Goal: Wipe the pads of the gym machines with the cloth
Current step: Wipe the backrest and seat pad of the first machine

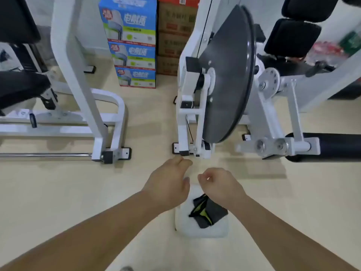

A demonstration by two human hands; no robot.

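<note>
Our hands reach out over the floor point(58, 192) between two white gym machines point(270, 114).
Our left hand point(168, 182) is loosely curled and empty. Our right hand point(220, 184) curls above the dark cloth point(211, 212), but the grip is hidden, so we cannot tell whether it holds it. At right the black roller pad point(336, 146) lies left to right, its end cut off.
</note>
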